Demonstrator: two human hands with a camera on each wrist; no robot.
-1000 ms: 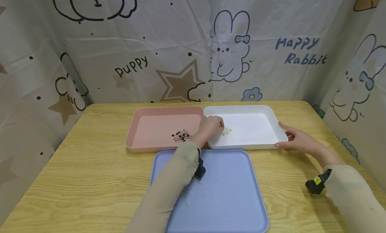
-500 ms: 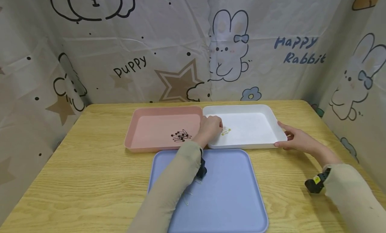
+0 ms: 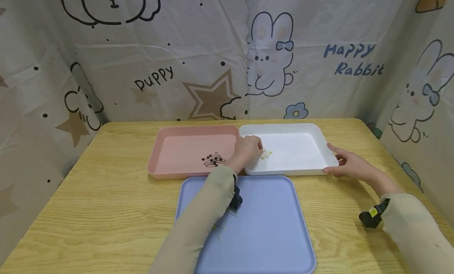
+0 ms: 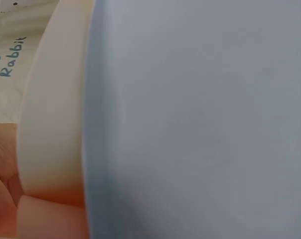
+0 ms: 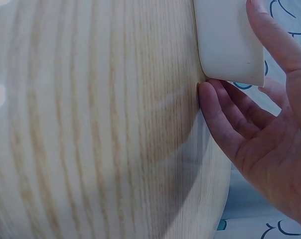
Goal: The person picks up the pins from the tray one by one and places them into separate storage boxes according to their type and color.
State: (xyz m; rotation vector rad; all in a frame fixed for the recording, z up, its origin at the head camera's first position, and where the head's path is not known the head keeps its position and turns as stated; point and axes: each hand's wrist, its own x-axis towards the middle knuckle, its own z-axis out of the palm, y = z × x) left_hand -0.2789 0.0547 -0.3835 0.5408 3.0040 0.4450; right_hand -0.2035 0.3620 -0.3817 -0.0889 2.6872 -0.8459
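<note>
My left hand (image 3: 248, 148) reaches over the left rim of the white tray (image 3: 292, 150). Its fingers curl downward beside a small pile of yellow safety pins (image 3: 266, 154) inside that tray. The fingertips are hidden, so I cannot tell whether they hold a pin. My right hand (image 3: 349, 163) grips the white tray's front right corner, thumb and fingers spread along the outside. In the right wrist view, the right fingers (image 5: 218, 112) touch the tray's wall (image 5: 230, 45) near its base.
The pink tray (image 3: 188, 148) stands left of the white one and holds several black safety pins (image 3: 213, 160). In front lies a blue tray (image 3: 269, 223) with a few light pins (image 3: 218, 232), partly hidden by the left sleeve (image 3: 196, 219). A printed cloth (image 3: 209, 37) hangs behind the table.
Both hands and the trays stay in practically the same places. The head view shifts slightly and returns.
</note>
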